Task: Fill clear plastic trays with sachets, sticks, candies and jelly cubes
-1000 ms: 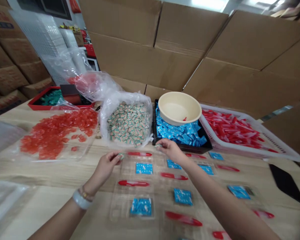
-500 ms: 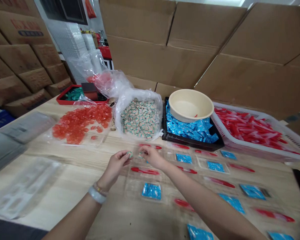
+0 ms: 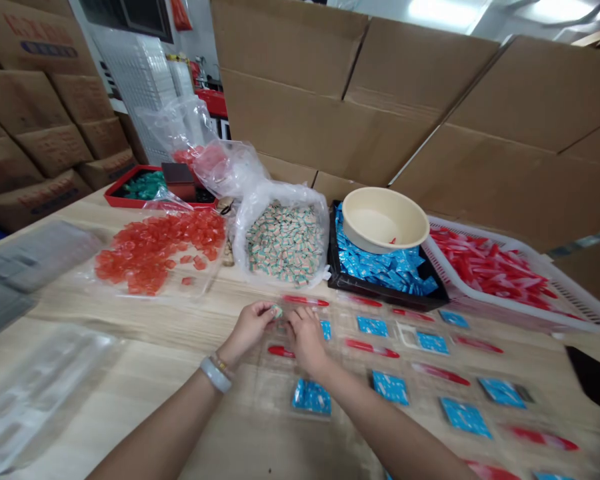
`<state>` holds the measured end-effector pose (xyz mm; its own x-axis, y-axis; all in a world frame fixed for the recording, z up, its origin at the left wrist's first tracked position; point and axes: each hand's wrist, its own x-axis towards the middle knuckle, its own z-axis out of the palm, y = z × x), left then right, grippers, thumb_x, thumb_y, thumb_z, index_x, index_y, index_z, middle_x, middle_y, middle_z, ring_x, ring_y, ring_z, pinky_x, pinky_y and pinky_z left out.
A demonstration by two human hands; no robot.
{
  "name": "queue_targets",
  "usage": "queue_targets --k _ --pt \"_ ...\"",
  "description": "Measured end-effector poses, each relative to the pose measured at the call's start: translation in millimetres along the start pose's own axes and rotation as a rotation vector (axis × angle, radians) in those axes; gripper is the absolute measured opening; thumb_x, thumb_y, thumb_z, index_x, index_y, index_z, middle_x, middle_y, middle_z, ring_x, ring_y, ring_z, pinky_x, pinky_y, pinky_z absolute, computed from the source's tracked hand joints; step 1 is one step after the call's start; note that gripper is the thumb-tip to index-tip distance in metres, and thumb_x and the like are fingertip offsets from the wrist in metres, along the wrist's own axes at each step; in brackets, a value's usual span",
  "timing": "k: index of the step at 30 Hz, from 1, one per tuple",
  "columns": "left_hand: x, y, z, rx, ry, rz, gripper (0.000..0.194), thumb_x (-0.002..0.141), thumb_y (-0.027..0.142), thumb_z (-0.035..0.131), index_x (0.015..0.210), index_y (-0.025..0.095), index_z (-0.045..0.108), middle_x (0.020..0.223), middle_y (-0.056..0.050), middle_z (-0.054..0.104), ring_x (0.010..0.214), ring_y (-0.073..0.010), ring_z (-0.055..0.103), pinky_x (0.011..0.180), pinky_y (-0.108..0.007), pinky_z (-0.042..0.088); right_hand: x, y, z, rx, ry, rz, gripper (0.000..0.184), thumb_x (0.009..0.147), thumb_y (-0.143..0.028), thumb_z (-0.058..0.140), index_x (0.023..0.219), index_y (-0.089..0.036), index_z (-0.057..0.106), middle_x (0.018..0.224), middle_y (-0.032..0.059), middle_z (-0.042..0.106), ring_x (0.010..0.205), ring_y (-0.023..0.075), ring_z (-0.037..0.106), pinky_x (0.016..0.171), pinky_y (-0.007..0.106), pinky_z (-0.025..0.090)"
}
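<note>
My left hand [image 3: 250, 328] pinches a small green-and-tan square piece [image 3: 278, 311] between thumb and fingertips. Close beside it, my right hand [image 3: 307, 340] is closed with its fingers pointing down over a clear plastic tray [image 3: 265, 387]; whatever its fingertips hold is hidden. Around the hands, a red pen-like item [image 3: 306, 301] lies just beyond and another red one [image 3: 281, 351] shows partly behind the right hand. A blue packet [image 3: 311, 397] sits in the tray nearer to me. Past the hands stands a plastic bag [image 3: 285, 243] filled with similar small square pieces.
Several more trays with blue packets [image 3: 390, 387] and red items spread rightward. A cream basin [image 3: 385, 217] rests on a black crate [image 3: 380, 293] of blue packets. A white basket [image 3: 520, 297] holds red items. Orange pieces [image 3: 145, 257] and an unfilled tray [image 3: 35, 393] lie left.
My right hand has come from beside the crate toward my left hand and now reaches down over the tray. The left hand keeps its small piece. The camera view has shifted.
</note>
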<state>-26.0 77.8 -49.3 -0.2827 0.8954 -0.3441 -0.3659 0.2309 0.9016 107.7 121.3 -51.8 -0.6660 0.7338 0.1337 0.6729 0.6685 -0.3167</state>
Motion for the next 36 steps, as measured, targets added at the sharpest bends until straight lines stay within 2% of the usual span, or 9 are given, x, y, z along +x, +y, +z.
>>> queue_targets --k 7,10,14,20,22,25,29,32,36 --pt "2 -4 -1.4 -0.081 0.015 -0.003 0.026 0.048 0.031 0.07 0.064 0.013 0.061 0.061 0.002 0.06 0.058 -0.0107 0.054 0.063 -0.025 0.045 2 4 -7 -0.077 -0.07 -0.062 0.012 0.078 -0.022 0.051 0.076 -0.019 0.062 0.083 0.006 0.056 0.083 0.0205 0.045 0.072 0.031 0.031" --pt "3 -4 -1.8 -0.029 0.017 0.021 0.026 0.05 0.033 0.069 0.064 0.013 0.061 0.06 0.001 0.06 0.057 -0.0108 0.053 0.06 -0.025 0.044 5 2 -7 -0.1 -0.102 -0.042 0.013 0.078 -0.021 0.052 0.075 -0.019 0.064 0.08 0.0063 0.056 0.082 0.0205 0.045 0.07 0.032 0.031" --pt "2 -3 -1.0 0.012 0.013 0.02 0.024 0.051 0.032 0.068 0.065 0.013 0.061 0.059 0.001 0.06 0.056 -0.0109 0.054 0.06 -0.025 0.044 5 2 -6 -0.114 -0.037 -0.003 0.016 0.076 -0.015 0.05 0.07 -0.019 0.064 0.077 0.0059 0.055 0.078 0.019 0.045 0.067 0.03 0.031" --pt "2 1 10.6 0.242 0.005 0.087 0.012 0.059 0.025 0.059 0.063 0.014 0.061 0.058 0.001 0.06 0.056 -0.0126 0.054 0.053 -0.023 0.043 -2 5 -7 -0.081 -0.099 -0.094 0.019 0.077 -0.013 0.046 0.069 -0.018 0.062 0.076 0.0057 0.054 0.076 0.0185 0.046 0.068 0.03 0.034" --pt "1 3 14.2 0.342 -0.011 0.135 0.01 0.06 0.023 0.057 0.06 0.014 0.06 0.056 0.0 0.059 0.055 -0.0128 0.052 0.051 -0.022 0.041 -3 7 -9 0.034 -0.058 -0.055 0.019 0.077 -0.012 0.045 0.073 -0.018 0.063 0.077 0.0062 0.055 0.077 0.0184 0.048 0.071 0.031 0.035" --pt "-4 6 14.9 0.4 -0.069 0.17 0.014 0.062 0.022 0.054 0.068 0.013 0.063 0.062 -0.002 0.062 0.058 -0.0141 0.054 0.054 -0.024 0.042 -3 11 -13 0.442 0.022 0.041 0.018 0.078 -0.016 0.044 0.084 -0.017 0.061 0.083 0.0059 0.059 0.079 0.0167 0.052 0.072 0.029 0.039" --pt "-26 8 8.4 0.407 -0.108 0.17 0.031 0.063 0.02 0.055 0.092 0.013 0.058 0.078 -0.005 0.065 0.07 -0.0173 0.059 0.061 -0.026 0.044 -7 10 -19 0.949 -0.122 0.153 0.014 0.072 -0.025 0.054 0.083 -0.017 0.058 0.075 0.0016 0.061 0.068 0.014 0.055 0.063 0.027 0.043" --pt "-49 6 3.8 0.394 -0.139 0.112 0.04 0.063 0.017 0.055 0.102 0.014 0.052 0.081 -0.005 0.066 0.075 -0.0183 0.06 0.065 -0.028 0.045 -17 1 -25 1.053 -0.267 0.155 0.011 0.067 -0.024 0.058 0.076 -0.017 0.058 0.066 -0.0018 0.058 0.058 0.011 0.051 0.055 0.023 0.04" --pt "-80 0 1.5 0.431 -0.226 0.112 0.032 0.063 0.011 0.051 0.094 0.016 0.056 0.09 -0.006 0.064 0.082 -0.0175 0.059 0.071 -0.027 0.044 -39 -14 -29 0.941 -0.388 0.098 0.009 0.062 -0.009 0.056 0.066 -0.017 0.055 0.053 -0.0066 0.046 0.048 0.0068 0.041 0.045 0.018 0.032"
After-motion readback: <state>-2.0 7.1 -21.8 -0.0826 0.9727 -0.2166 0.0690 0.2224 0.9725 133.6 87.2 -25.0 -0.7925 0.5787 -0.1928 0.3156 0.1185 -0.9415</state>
